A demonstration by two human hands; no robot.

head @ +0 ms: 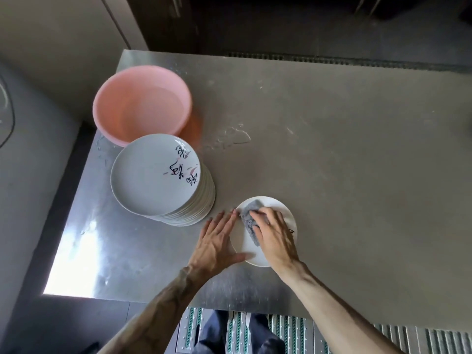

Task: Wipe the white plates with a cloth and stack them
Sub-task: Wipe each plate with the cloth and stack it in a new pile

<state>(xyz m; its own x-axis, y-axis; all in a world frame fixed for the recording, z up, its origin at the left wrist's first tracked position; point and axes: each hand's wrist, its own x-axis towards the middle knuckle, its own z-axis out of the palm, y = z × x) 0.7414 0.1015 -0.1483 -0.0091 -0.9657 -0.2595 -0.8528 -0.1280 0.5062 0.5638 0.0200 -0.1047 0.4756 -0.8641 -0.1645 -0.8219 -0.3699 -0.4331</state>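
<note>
the right hand [273,236] lies low and right of centre in the frame, its fingers curled over a crumpled grey cloth [249,221] and pressing it down onto the face of a single white plate [244,251]. the cloth covers the upper left part of that plate; the lower left part shows bare. the left hand [219,241] lies flat beside it, holding nothing. its fingers are straight along the plate's left rim and its thumb reaches to the near rim, which looks like bracing.

the plate sits flat on the steel table [332,162]. just up and left of it, apart from it, stands a tall stack of plates [153,175], the top one white with dark brush lettering. behind the stack, in the upper left, is a pink basin [102,103], with wet smears on the table to its right.

as a judgement, the wiping of this plate is under way and not finished, and it has yet to go on a pile. only one stack shows, so i cannot tell whether it holds wiped plates or those waiting.
</note>
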